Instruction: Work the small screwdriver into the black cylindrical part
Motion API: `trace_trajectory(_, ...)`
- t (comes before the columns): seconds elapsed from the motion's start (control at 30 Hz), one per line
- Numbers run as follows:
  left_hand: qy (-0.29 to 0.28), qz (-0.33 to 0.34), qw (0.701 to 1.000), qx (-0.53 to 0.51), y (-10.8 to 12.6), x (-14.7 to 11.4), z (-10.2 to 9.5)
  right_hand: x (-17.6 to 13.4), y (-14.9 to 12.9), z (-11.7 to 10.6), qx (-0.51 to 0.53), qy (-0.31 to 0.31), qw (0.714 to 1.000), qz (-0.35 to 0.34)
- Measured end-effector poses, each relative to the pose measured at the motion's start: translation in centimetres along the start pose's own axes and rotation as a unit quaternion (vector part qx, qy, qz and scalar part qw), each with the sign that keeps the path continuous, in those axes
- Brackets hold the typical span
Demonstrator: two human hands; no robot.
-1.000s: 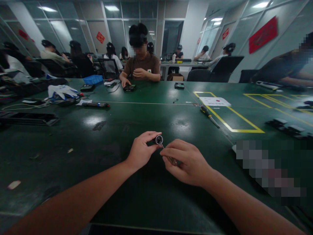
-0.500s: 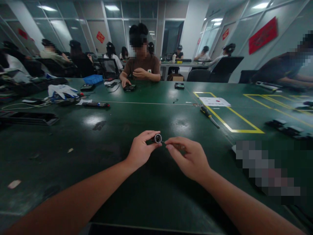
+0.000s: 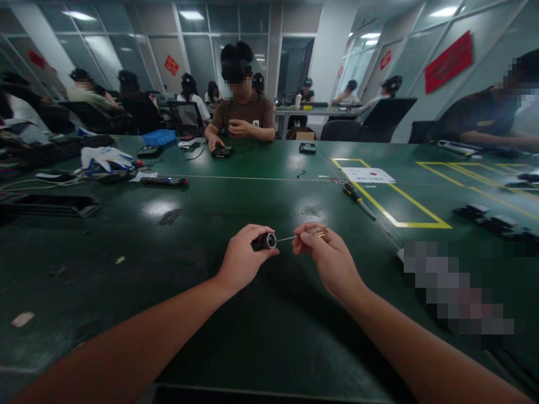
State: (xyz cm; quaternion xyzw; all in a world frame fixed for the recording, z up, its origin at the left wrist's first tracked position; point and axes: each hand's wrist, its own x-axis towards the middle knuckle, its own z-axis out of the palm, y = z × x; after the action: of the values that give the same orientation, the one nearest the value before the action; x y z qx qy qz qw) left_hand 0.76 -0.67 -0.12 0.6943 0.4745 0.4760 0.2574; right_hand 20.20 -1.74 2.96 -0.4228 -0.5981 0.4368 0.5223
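My left hand [image 3: 244, 255] is closed round a short black cylinder [image 3: 266, 241], its silver-rimmed round end facing me and to the right; its exact kind is not clear. Between the fingers of my right hand [image 3: 324, 249] lies a small screwdriver [image 3: 316, 232] with a brownish, see-through handle. Its thin metal shaft points left, and the tip meets or nearly meets the cylinder's rim; contact cannot be made out. Both hands are held above the green table [image 3: 236, 342].
A black-and-yellow screwdriver [image 3: 359, 200] lies by yellow tape and a white paper [image 3: 367, 174]. White gloves [image 3: 105, 159], a blue basket [image 3: 159, 137] and a long dark tool [image 3: 163, 182] are at the left. A co-worker [image 3: 240, 115] handles a dark device opposite. A blurred-out object [image 3: 457, 294] lies at right.
My right hand has turned and drawn slightly right, so the screwdriver's handle and shaft show more. My left hand keeps the cylinder in nearly the same place.
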Motion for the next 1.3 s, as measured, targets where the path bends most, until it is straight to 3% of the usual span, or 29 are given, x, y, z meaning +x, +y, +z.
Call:
trace_trajectory(0.07,0.001,-0.011,1.000,0.000,-0.3,0.0,0.0,-0.4,-0.3,0.1,-0.083,-0.029,0.996,-0.033)
trace_trajectory(0.17,-0.002,-0.015,1.000,-0.002,-0.5,0.1,0.1,-1.3,-1.2,0.3,-0.235,-0.097,0.959,-0.126)
trace_trajectory(0.23,0.000,-0.016,1.000,-0.001,-0.5,0.1,0.1,-1.6,-1.4,0.3,-0.253,-0.111,0.951,-0.142)
trace_trajectory(0.3,0.003,-0.023,1.000,0.002,-0.4,0.1,0.0,-1.3,-1.0,0.3,-0.198,-0.086,0.970,-0.108)
trace_trajectory(0.37,0.002,-0.030,1.000,0.011,-0.1,0.0,0.0,-0.6,-0.3,0.3,-0.078,-0.030,0.996,-0.036)
trace_trajectory(0.47,-0.006,-0.030,0.999,0.032,-0.1,-0.1,0.1,0.4,0.7,0.4,0.053,0.006,0.998,0.039)
trace_trajectory(0.57,-0.009,-0.045,0.999,0.026,-0.4,-0.1,0.2,0.3,0.9,0.4,0.026,0.000,0.999,0.037)
trace_trajectory(0.7,-0.005,-0.052,0.999,0.009,-0.8,0.1,0.2,-0.8,0.3,0.2,-0.143,-0.055,0.987,-0.053)
trace_trajectory(0.77,-0.007,-0.045,0.999,0.011,-0.7,0.2,0.1,-1.0,0.1,0.1,-0.159,-0.071,0.983,-0.067)
trace_trajectory(0.9,-0.014,-0.030,0.999,0.027,-0.3,0.2,-0.1,-0.1,0.7,0.2,-0.012,-0.033,0.999,0.001)
trace_trajectory(1.03,-0.029,-0.026,0.998,0.045,-0.4,0.1,0.0,0.7,1.6,0.4,0.123,0.003,0.987,0.101)
trace_trajectory(1.1,-0.031,-0.030,0.998,0.046,-0.5,0.1,0.0,0.6,1.6,0.4,0.090,-0.006,0.992,0.085)
trace_trajectory(1.17,-0.029,-0.034,0.998,0.043,-0.6,0.2,0.0,0.1,1.1,0.3,-0.008,-0.031,0.999,0.027)
trace_trajectory(1.23,-0.025,-0.034,0.998,0.036,-0.6,0.1,0.0,-0.4,0.6,0.2,-0.123,-0.049,0.991,-0.033)
trace_trajectory(1.3,-0.020,-0.030,0.999,0.030,-0.5,0.1,0.0,-0.7,0.2,0.1,-0.169,-0.059,0.982,-0.063)
